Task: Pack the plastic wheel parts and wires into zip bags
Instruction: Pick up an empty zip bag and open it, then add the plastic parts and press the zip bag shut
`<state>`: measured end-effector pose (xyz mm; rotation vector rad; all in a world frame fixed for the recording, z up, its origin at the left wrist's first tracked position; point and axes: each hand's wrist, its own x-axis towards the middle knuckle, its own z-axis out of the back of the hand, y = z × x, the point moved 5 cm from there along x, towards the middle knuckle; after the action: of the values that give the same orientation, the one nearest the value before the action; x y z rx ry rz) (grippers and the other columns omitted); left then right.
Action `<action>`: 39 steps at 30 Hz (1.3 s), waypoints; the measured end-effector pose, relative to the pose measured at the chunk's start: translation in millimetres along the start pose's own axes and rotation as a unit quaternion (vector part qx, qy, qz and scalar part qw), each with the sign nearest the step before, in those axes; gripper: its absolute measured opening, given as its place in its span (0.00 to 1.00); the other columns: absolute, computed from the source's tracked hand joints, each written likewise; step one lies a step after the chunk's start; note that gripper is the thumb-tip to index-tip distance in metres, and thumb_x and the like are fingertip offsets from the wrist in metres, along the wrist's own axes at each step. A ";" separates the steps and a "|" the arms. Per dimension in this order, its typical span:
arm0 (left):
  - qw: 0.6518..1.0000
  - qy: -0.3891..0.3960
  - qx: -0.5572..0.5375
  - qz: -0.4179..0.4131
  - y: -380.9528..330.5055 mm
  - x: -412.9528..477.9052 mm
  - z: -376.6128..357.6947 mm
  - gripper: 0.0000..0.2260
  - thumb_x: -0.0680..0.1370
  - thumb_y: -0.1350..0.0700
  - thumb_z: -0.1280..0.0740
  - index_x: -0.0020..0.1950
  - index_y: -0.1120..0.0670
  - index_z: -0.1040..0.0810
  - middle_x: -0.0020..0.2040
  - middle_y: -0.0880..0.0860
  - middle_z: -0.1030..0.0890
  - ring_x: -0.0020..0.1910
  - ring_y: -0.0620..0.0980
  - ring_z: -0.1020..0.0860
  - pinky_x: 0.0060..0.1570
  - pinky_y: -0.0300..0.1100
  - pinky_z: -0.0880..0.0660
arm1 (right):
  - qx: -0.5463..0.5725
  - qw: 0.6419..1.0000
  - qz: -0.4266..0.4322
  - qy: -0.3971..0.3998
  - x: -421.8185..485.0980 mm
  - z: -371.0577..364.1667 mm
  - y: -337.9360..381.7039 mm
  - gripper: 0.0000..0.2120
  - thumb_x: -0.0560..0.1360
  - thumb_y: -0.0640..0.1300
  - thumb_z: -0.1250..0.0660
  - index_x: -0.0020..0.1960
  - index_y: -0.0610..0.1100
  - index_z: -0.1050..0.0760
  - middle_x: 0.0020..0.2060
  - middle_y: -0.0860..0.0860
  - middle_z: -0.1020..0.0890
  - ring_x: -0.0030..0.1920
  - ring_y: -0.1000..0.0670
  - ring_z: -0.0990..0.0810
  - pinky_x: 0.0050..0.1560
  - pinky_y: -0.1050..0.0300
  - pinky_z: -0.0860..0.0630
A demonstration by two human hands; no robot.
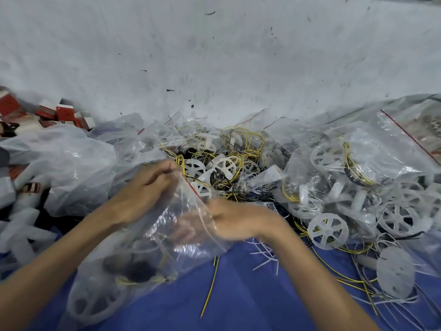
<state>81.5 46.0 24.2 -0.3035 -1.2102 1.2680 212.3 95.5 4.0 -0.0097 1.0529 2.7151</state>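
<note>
- Zip bag (152, 247): lies over the blue cloth (250, 295). Its closed bottom is nearest, at the left. The long axis runs from there away and to the right, and the mouth faces the pile.
- Contents: a white plastic wheel (95, 299) and a dark wire bundle (138, 273) have settled at the bottom end. The view there is blurred.
- Handling, as judged: the film is thin, limp and slippery, and the load is light. The wheels are rigid, and the springy wires may snag the seal. The best hold is the mouth edge, at both ends of the red zip strip (191, 187).
- Right hand (238, 220): fingers are curled and pinch the nearer end of the mouth.
- Left hand (148, 185): fingertips are together, pinching the farther end by the strip.
- Loose wheel (328, 231): lies flat, right of the hands.
- Unpacked pile (222, 163): wheels are tangled in yellow and black wires, just beyond the hands.
- Filled bags (358, 158): heaped at the far right.
</note>
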 end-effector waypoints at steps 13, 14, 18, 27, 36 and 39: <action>0.981 0.183 0.057 0.027 -34.3 35.0 44.2 0.08 0.70 0.48 0.32 0.33 0.51 0.23 0.29 0.48 0.29 0.29 0.44 0.32 0.32 0.32 0.34 | 0.152 0.961 0.022 -0.229 -33.7 70.8 -36.8 0.07 0.77 0.38 0.37 0.42 0.40 0.24 0.38 0.45 0.19 0.41 0.51 0.17 0.47 0.56 0.19; 0.970 0.222 0.091 0.051 -29.3 33.6 43.0 0.10 0.69 0.45 0.31 0.35 0.51 0.22 0.29 0.48 0.28 0.29 0.44 0.31 0.33 0.33 0.34 | 0.159 0.956 0.034 -0.243 -35.1 73.1 -35.0 0.07 0.77 0.37 0.37 0.41 0.40 0.24 0.36 0.46 0.19 0.38 0.54 0.18 0.43 0.60 0.20; 0.946 0.268 0.156 0.094 -13.7 27.8 36.6 0.13 0.74 0.42 0.33 0.32 0.47 0.23 0.29 0.48 0.29 0.32 0.46 0.32 0.38 0.42 0.34 | 0.132 0.938 0.075 -0.312 -43.3 86.1 -25.2 0.08 0.75 0.42 0.36 0.39 0.44 0.24 0.30 0.55 0.20 0.33 0.59 0.21 0.40 0.63 0.23; 0.997 0.067 0.036 -0.029 -44.4 33.6 38.4 0.13 0.76 0.51 0.34 0.38 0.59 0.28 0.33 0.53 0.29 0.33 0.43 0.30 0.35 0.34 0.31 | 0.121 0.892 0.140 -0.412 -65.5 104.0 -6.5 0.07 0.75 0.38 0.35 0.39 0.46 0.23 0.31 0.56 0.22 0.34 0.58 0.25 0.39 0.63 0.27; 0.994 -0.083 0.021 -0.063 -41.9 46.2 17.0 0.07 0.76 0.61 0.34 0.39 0.55 0.28 0.29 0.45 0.23 0.30 0.38 0.26 0.36 0.33 0.28 | 0.171 0.803 0.165 -0.547 -76.3 116.5 -12.3 0.11 0.74 0.32 0.34 0.46 0.48 0.24 0.31 0.53 0.24 0.33 0.58 0.25 0.35 0.65 0.27; 0.984 -0.132 0.004 -0.121 -63.0 46.0 23.1 0.07 0.74 0.60 0.32 0.40 0.51 0.27 0.31 0.42 0.22 0.31 0.38 0.25 0.35 0.30 0.28 | 0.215 0.762 0.157 -0.590 -84.2 124.2 -21.0 0.09 0.75 0.34 0.34 0.47 0.47 0.24 0.28 0.58 0.22 0.32 0.60 0.24 0.39 0.65 0.26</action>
<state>89.9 52.7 104.8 0.0215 -1.4202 1.1239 308.2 175.6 89.6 1.7910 1.1647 1.8590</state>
